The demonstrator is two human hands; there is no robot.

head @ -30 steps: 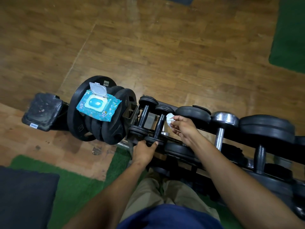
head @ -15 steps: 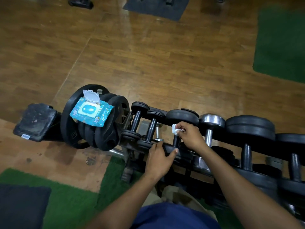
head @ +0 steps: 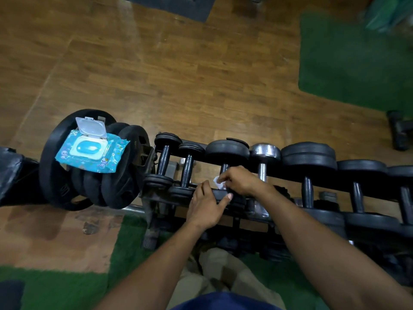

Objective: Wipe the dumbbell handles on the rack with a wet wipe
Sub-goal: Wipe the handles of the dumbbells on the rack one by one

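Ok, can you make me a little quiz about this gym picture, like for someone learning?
1. True or false: the lid of the pack of wipes is flipped open.
2. Which hand holds the white wipe? A) left hand B) right hand
3. Fill in: the pack of wipes lies on a stack of black weight ____.

Key
1. True.
2. B; the left hand grips the near end of that dumbbell.
3. plates.
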